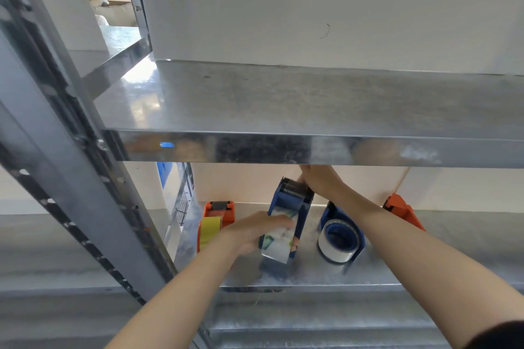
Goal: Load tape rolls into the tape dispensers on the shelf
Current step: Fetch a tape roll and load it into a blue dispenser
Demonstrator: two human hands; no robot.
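Gripping tape roll [279,238]; blue dispenser [286,202] runs front-to-back, cutter end rearward

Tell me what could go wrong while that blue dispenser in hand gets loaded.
1. The right hand grips the blue dispenser beside its toothed cutter; a slip could nick fingers.
2. That hand sits just under the upper shelf edge, so lifting may knock knuckles.
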